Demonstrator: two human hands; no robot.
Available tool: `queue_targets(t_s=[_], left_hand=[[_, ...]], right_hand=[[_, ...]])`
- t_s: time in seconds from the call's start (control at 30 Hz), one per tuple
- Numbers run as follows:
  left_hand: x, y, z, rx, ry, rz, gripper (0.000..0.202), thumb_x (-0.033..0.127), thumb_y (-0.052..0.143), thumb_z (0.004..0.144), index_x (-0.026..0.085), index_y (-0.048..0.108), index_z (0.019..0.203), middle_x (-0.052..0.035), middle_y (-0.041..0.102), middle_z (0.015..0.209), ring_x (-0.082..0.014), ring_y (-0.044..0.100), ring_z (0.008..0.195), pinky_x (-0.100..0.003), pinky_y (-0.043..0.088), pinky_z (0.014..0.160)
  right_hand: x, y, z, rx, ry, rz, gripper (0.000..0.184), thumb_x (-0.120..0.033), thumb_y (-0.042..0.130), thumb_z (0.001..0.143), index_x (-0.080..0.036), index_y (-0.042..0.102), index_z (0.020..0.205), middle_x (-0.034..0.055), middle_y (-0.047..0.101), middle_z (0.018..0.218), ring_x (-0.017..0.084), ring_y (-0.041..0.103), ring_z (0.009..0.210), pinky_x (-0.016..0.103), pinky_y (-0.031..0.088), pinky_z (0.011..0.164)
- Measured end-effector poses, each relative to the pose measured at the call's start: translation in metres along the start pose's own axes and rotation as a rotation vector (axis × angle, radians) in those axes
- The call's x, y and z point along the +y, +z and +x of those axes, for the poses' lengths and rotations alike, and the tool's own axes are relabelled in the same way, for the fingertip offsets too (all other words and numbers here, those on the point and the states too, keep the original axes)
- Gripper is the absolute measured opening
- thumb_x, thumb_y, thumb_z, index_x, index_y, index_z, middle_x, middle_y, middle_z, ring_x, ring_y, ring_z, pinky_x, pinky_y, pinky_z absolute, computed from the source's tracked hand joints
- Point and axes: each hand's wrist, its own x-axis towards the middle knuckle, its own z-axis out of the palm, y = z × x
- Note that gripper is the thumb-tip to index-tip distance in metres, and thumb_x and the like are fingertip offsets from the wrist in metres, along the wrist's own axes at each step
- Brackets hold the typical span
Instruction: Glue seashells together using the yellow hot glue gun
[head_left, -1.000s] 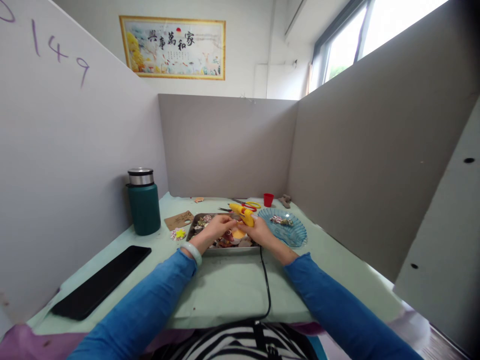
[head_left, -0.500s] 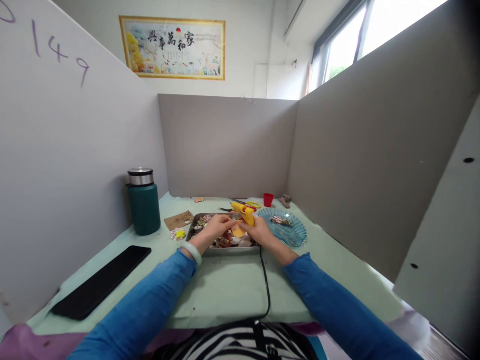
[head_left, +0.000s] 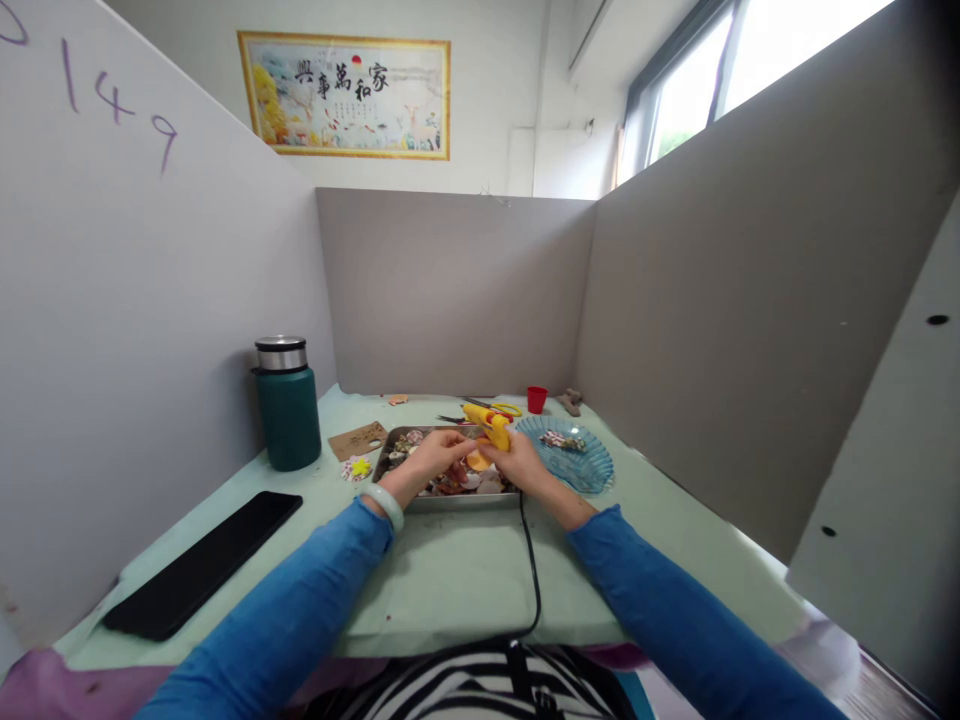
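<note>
My right hand (head_left: 516,462) is closed around a yellow hot glue gun (head_left: 489,424), whose body points up and to the left. Its black cord (head_left: 534,560) runs down to the table's front edge. My left hand (head_left: 435,455) is in a pinch just left of the gun, fingertips close to those of my right hand. What the pinch holds is too small to make out. Below the fingertips shows a flat orange piece (head_left: 478,461); whether a hand holds it I cannot tell. Both hands are over a metal tray (head_left: 450,503) of shells and small pieces.
A blue glass plate (head_left: 594,468) with small decorated pieces lies to the right. Behind are scissors (head_left: 507,409), a red cup (head_left: 537,400) and a brown lump (head_left: 571,402). Leftward are a brown card (head_left: 352,443), a flower-like piece (head_left: 358,468), a green bottle (head_left: 288,420) and a black phone (head_left: 206,565).
</note>
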Motion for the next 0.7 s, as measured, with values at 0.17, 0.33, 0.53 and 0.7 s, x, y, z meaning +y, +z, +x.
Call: queue_targets(t_s=[0.17,0.33,0.53,0.7], left_hand=[[0.002,0.001,-0.001,0.029,-0.009,-0.034,0.033,0.047,0.062,0.08,0.015,0.056,0.077,0.0013,0.06,0.053,-0.0122,0.059,0.046,-0.022,0.045,0.048],[0.0054,0.0008,-0.0024,0.069,-0.013,-0.021,0.03,0.043,0.062,0.081,0.014,0.058,0.078,0.0003,0.06,0.051,-0.0119,0.06,0.047,-0.021,0.045,0.049],[0.0097,0.0019,-0.005,0.115,-0.023,-0.063,0.026,0.039,0.061,0.083,0.014,0.057,0.08,-0.0005,0.062,0.051,-0.0121,0.06,0.047,-0.021,0.045,0.051],[0.0049,0.0008,-0.0029,0.092,-0.027,-0.005,0.033,0.046,0.066,0.077,0.014,0.059,0.08,-0.0008,0.061,0.051,-0.0135,0.061,0.049,-0.021,0.044,0.05]], right_hand=[[0.0062,0.0012,0.002,0.015,-0.018,0.052,0.022,-0.031,0.062,0.072,-0.018,0.068,0.089,0.0039,0.062,0.068,0.022,0.061,0.073,0.03,0.048,0.061],[0.0046,0.001,0.0022,-0.001,0.009,-0.006,0.025,-0.033,0.063,0.072,-0.016,0.067,0.089,0.0025,0.06,0.065,0.021,0.059,0.07,0.028,0.045,0.057],[-0.0017,0.0007,-0.0001,-0.044,0.034,-0.003,0.02,-0.034,0.065,0.072,-0.016,0.064,0.083,0.0012,0.058,0.061,0.019,0.058,0.066,0.028,0.044,0.055],[0.0013,0.0011,0.0008,0.004,0.003,0.04,0.027,-0.04,0.068,0.073,-0.017,0.065,0.087,0.0033,0.061,0.066,0.021,0.06,0.069,0.029,0.047,0.058]])
